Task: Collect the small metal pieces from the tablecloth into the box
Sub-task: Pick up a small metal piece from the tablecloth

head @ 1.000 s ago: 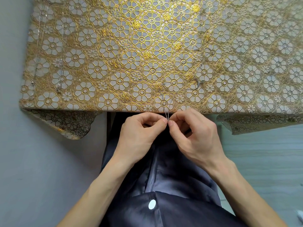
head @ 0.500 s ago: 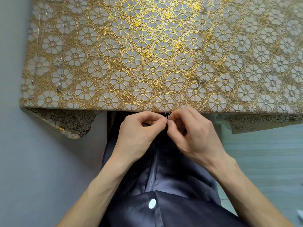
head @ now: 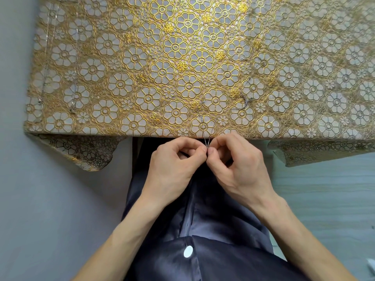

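Note:
A gold flower-patterned tablecloth [head: 203, 61] covers the table. A thin silver chain [head: 207, 141] trails from the cloth over the near edge. My left hand [head: 174, 165] and my right hand [head: 237, 167] meet just below that edge, each pinching the chain's end between thumb and fingertip. More fine chain lies on the cloth near a small tangled metal piece [head: 246, 101]. Another tiny metal bit [head: 241, 58] sits further back. Small metal pieces [head: 71, 110] also lie by the left side. No box is in view.
Thin chains [head: 45, 63] run along the cloth's left border. The cloth hangs in folds at both near corners [head: 85, 153]. My lap in dark satin clothing [head: 194, 230] is directly below the hands. Grey floor lies left, pale wood floor right.
My hands stay together at the table edge, shifting only slightly while pinching the chain end. The view has tilted a little.

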`<state>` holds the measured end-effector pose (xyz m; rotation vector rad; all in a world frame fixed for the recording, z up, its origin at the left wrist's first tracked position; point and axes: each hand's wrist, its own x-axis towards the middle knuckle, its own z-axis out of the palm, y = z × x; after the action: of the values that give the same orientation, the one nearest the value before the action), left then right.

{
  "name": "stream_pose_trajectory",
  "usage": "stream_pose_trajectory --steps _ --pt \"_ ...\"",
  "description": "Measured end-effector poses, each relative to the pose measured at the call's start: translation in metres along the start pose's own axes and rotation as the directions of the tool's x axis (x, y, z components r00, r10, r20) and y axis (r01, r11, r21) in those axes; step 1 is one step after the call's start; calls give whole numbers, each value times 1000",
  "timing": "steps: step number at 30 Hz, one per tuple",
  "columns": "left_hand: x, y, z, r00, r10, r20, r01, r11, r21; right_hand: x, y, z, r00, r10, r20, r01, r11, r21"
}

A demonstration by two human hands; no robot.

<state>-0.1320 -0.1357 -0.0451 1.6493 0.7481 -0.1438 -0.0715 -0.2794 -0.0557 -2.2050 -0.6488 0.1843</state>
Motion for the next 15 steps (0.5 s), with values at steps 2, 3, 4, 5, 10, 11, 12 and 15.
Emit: stream_pose_trajectory --steps 2,3,4,5,10,11,12,15 --pt "0 -1 1 1000 6 0 -6 1000 -26 -1 -1 0 995 96 21 -97 989 109" --pt "1 -1 2 1000 11 -1 -11 999 -41 -1 -2 0 988 148 33 -151 975 160" --pt "1 -2 2 1000 16 1 -16 999 -50 -1 -3 1 983 178 34 -181 966 184" --pt "2 -2 2 1000 20 11 -20 998 -53 -1 -4 2 985 174 19 -175 970 171" --pt "6 -4 -1 996 -25 88 27 999 -27 -4 -3 2 999 -3 -37 2 1000 -28" --pt "6 -5 -2 995 -37 97 40 999 -25 -5 -2 3 999 -20 -34 18 999 -39" --pt "7 -5 -2 993 -48 106 51 998 -22 -5 -1 3 999 -30 -32 28 998 -50" --pt "6 -6 -3 988 -77 134 82 996 -26 -5 1 1 999 -24 -45 21 997 -69"
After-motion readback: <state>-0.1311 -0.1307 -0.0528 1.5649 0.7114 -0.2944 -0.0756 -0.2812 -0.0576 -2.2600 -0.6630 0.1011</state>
